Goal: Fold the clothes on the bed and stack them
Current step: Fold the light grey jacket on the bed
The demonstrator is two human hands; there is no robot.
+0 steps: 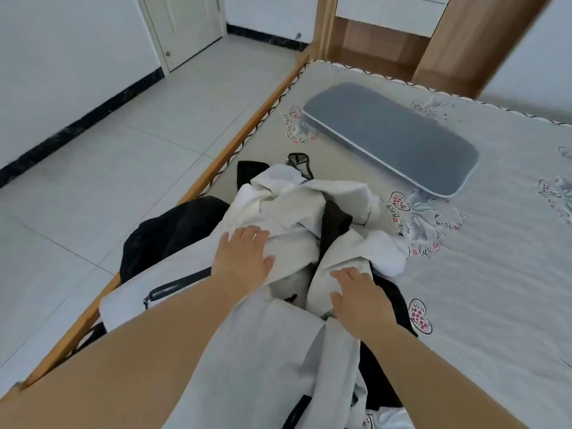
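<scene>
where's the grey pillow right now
In the head view the grey pillow lies flat on the bed, upper right, just beyond the pile of clothes and clear of both hands.

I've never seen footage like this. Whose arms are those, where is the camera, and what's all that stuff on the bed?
No machine here: the arms belong to a person wearing a wide-angle camera on the head, so you look forward and down along them. That is the only picture.

The left hand and right hand both lie with fingers fairly straight on a jumbled pile of clothes on the near side of the bed. Neither hand appears to grip anything; they rest on the pale cloth. The pile mixes white or light grey garments with black ones, and nothing looks folded yet.

Farther along the patterned mattress lies a flat grey pillow. To the left are a tiled floor and a white door.
</scene>
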